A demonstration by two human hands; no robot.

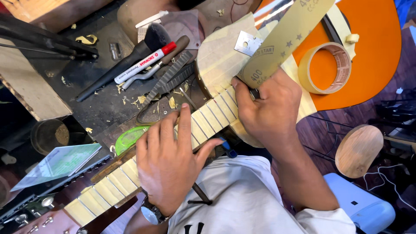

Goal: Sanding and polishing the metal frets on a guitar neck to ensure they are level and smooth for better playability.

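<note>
Fingers of the right hand were curled together and clamped on a small dark tool, its tip pressed against the upper end of the masked fretboard; the tool's kind could not be told. Fingers of the left hand lay extended and slightly apart, flat on the guitar neck, the index finger reaching up across the taped frets. A wristwatch sat on the left wrist. Strips of pale masking tape covered the wood between the frets and part of the orange guitar body. A strip of sandpaper and a roll of masking tape rested on the body, just beyond the right hand. On the bench, left of the neck, lay a red-capped marker, a brush and wood shavings.
</note>
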